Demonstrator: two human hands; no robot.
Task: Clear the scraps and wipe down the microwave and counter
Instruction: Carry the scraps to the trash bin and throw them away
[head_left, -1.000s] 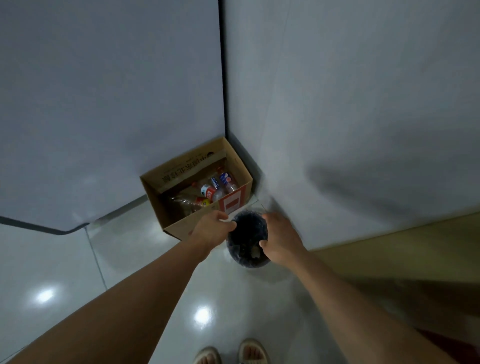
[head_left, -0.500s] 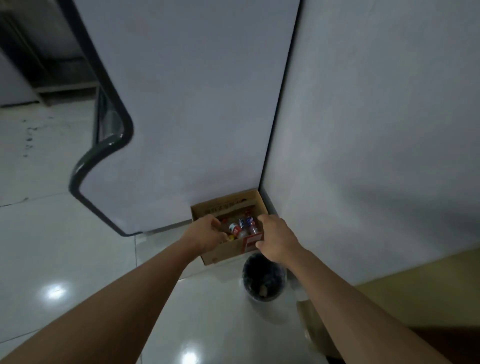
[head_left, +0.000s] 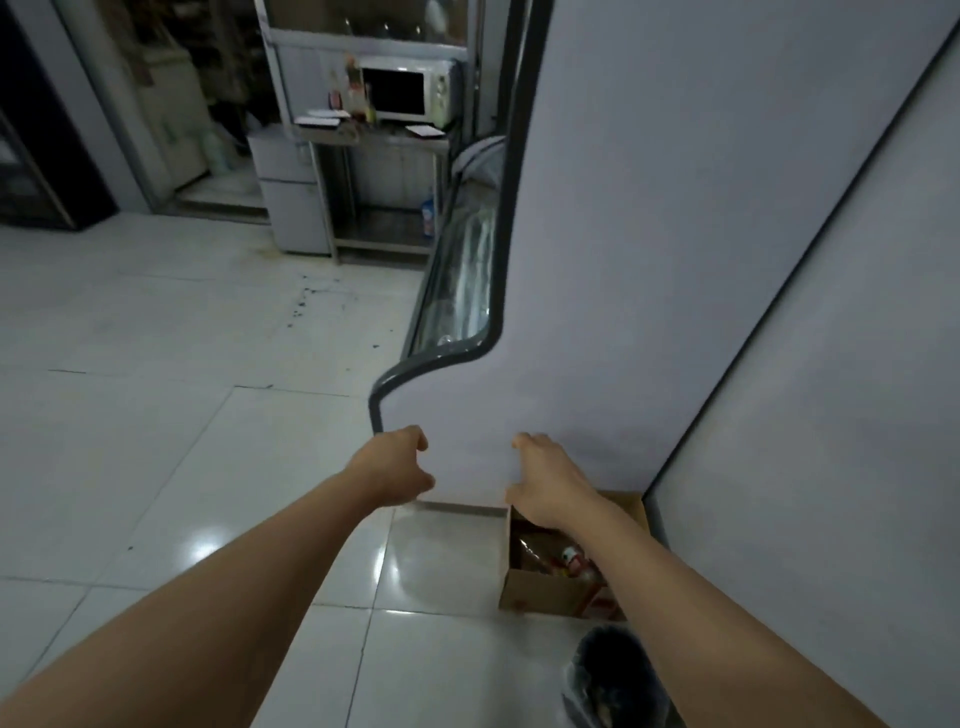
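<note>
Head view: left hand (head_left: 397, 467) and right hand (head_left: 543, 483) at lower centre, both extended, fingers loosely curled, grasping nothing. Bin (head_left: 615, 675) at lower right, dark-lined, scraps apparently inside. Box (head_left: 550, 595) of bottles just above it. Microwave (head_left: 408, 93) at top centre, well apart from both hands, standing on the worktop (head_left: 374, 136); papers and small items on the worktop beside it. No cloth in view. Judged status: scrap disposal likely done; wiping of microwave and worktop outstanding.
</note>
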